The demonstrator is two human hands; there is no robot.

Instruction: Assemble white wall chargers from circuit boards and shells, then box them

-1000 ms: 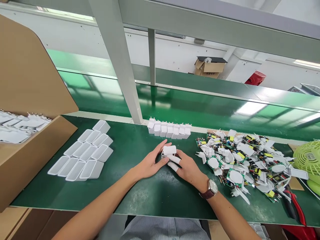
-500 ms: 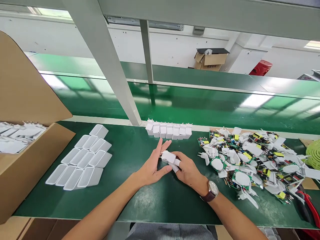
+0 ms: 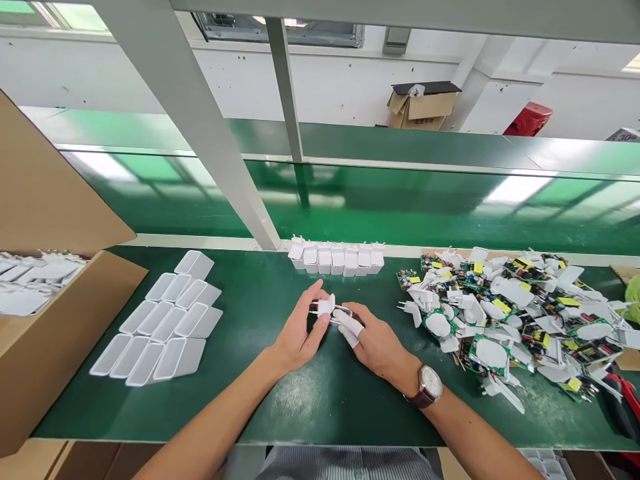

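Both hands meet over the green bench [image 3: 310, 393] on one small white charger plug [image 3: 325, 306] with metal prongs. My left hand [image 3: 299, 331] curls its fingers and thumb round the plug from the left. My right hand [image 3: 374, 342], with white finger cots on two fingertips and a wristwatch, pinches the plug from the right. A row of assembled white chargers [image 3: 337, 257] stands just beyond the hands, at the bench's back edge.
Several empty white housings [image 3: 163, 322] lie in rows on the left. An open cardboard box [image 3: 47, 313] with white parts sits at far left. A heap of circuit boards and plug parts [image 3: 505, 317] fills the right. Red-handled cutters [image 3: 623, 400] lie at the right edge.
The plug has turned in my hands, its prongs now showing. My left fingers, stretched out before, have curled round it. The view has tilted up slightly.
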